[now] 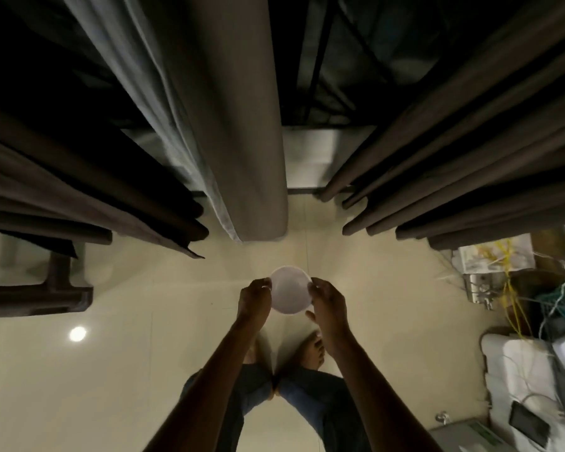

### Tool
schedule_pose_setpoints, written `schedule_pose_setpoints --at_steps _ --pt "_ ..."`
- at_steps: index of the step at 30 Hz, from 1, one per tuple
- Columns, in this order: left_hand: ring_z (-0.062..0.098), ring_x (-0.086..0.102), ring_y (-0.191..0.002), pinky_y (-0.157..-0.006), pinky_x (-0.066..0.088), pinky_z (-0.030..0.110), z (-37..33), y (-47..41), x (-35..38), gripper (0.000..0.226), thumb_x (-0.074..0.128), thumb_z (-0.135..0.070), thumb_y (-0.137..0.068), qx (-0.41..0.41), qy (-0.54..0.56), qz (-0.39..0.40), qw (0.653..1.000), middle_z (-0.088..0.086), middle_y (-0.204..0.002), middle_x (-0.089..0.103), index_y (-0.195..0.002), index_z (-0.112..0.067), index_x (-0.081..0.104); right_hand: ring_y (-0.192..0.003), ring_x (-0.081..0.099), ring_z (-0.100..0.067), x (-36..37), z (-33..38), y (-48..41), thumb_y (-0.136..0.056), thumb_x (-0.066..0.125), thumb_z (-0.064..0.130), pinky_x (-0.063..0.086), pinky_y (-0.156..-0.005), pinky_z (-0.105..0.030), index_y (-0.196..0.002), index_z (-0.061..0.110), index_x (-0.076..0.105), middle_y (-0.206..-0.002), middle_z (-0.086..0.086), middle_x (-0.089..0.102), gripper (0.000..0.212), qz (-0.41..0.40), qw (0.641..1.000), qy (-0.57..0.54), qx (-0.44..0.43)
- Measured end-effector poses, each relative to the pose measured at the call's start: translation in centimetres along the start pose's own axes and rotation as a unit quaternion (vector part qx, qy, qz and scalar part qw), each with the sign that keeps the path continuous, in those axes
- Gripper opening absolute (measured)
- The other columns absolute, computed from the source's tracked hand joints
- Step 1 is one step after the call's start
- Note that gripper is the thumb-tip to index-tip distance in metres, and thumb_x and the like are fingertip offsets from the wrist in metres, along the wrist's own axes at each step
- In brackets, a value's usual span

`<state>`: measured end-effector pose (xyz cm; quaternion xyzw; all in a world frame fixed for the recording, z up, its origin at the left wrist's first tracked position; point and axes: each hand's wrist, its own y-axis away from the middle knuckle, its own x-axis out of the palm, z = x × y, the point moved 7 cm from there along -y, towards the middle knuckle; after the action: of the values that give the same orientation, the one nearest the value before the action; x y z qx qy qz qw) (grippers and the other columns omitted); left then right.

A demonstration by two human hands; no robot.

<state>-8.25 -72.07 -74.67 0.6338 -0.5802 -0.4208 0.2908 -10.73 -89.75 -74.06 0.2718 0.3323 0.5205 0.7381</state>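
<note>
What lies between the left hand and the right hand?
In the head view, a white round container; left hand and right hand hold its opposite edges.

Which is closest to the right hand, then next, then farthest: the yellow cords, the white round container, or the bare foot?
1. white round container, gripped by the right hand itself.
2. bare foot, on the floor just below that hand.
3. yellow cords, far off to the right.

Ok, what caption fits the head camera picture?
Left hand and right hand hold a round white plastic container over cream floor.
</note>
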Motion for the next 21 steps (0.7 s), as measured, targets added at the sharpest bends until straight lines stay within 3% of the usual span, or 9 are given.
schedule_pose_setpoints --at_steps 2,5,7,10,13,16,21 --pt "0.025 0.060 -0.096 -0.076 0.057 0.041 -1.1 3.8 -1.2 0.014 0.059 -0.010 -0.097 -0.031 0.125 0.003 0.992 0.012 -0.114 0.062 -0.111 -0.014 0.059 -0.107 0.065 -0.022 -0.5 2.1 3.4 -0.099 0.063 0.019 0.060 -0.078 -0.040 -0.115 0.024 0.067 -0.111 0.006 0.069 0.018 0.004 0.999 -0.048 0.009" --pt "0.028 0.059 -0.094 -0.052 0.057 0.034 -2.6 9.0 -2.1 0.052 0.078 -0.026 -0.083 -0.047 0.247 0.065 0.966 0.015 -0.116 0.057 -0.126 -0.011 0.053 -0.108 0.065 -0.021 -0.8 5.5 8.8 -0.099 0.063 0.019 0.054 -0.076 -0.033 -0.116 0.022 0.068 -0.114 0.001 0.070 0.018 0.012 0.996 -0.091 0.010" --pt "0.029 0.058 -0.093 -0.046 0.058 0.032 -4.0 12.2 -3.5 0.044 0.067 -0.023 -0.092 -0.037 0.260 0.057 0.963 0.019 -0.127 0.053 -0.132 -0.013 0.051 -0.109 0.065 -0.023 -1.0 8.1 12.0 -0.100 0.061 0.019 0.053 -0.077 -0.033 -0.113 0.025 0.068 -0.116 -0.001 0.071 0.016 0.014 0.996 -0.087 -0.011" --pt "0.027 0.056 -0.091 -0.044 0.058 0.033 -5.6 16.7 -5.5 0.040 0.061 -0.019 -0.096 -0.036 0.294 0.034 0.954 0.018 -0.133 0.048 -0.134 -0.015 0.049 -0.116 0.063 -0.030 -0.7 10.7 16.0 -0.100 0.060 0.014 0.053 -0.077 -0.034 -0.120 0.018 0.065 -0.123 -0.006 0.068 0.021 0.032 0.993 -0.110 0.003" --pt "0.036 0.059 -0.105 -0.050 0.061 0.036 -7.2 20.7 -6.9 0.057 0.077 -0.030 -0.084 -0.009 0.340 0.054 0.939 0.019 -0.137 0.051 -0.132 -0.016 0.050 -0.114 0.066 -0.033 -0.3 13.3 19.7 -0.100 0.060 0.017 0.056 -0.082 -0.041 -0.125 0.019 0.065 -0.125 -0.006 0.068 0.025 0.060 0.988 -0.142 0.012" --pt "0.044 0.054 -0.123 -0.061 0.058 0.040 -8.5 23.9 -8.5 0.031 0.054 -0.022 -0.102 0.010 0.331 0.019 0.943 0.021 -0.144 0.049 -0.132 -0.017 0.050 -0.110 0.068 -0.034 0.1 15.8 22.9 -0.102 0.057 0.019 0.059 -0.082 -0.043 -0.122 0.021 0.067 -0.124 -0.005 0.068 0.023 0.069 0.985 -0.159 -0.004" --pt "0.037 0.060 -0.118 -0.072 0.053 0.034 -9.9 27.9 -10.4 0.030 0.049 -0.032 -0.105 0.062 0.336 0.004 0.940 0.014 -0.139 0.056 -0.134 -0.025 0.051 -0.114 0.065 -0.034 1.2 18.0 26.3 -0.104 0.053 0.025 0.060 -0.078 -0.042 -0.127 0.023 0.065 -0.130 -0.006 0.064 0.026 0.089 0.978 -0.187 -0.019"
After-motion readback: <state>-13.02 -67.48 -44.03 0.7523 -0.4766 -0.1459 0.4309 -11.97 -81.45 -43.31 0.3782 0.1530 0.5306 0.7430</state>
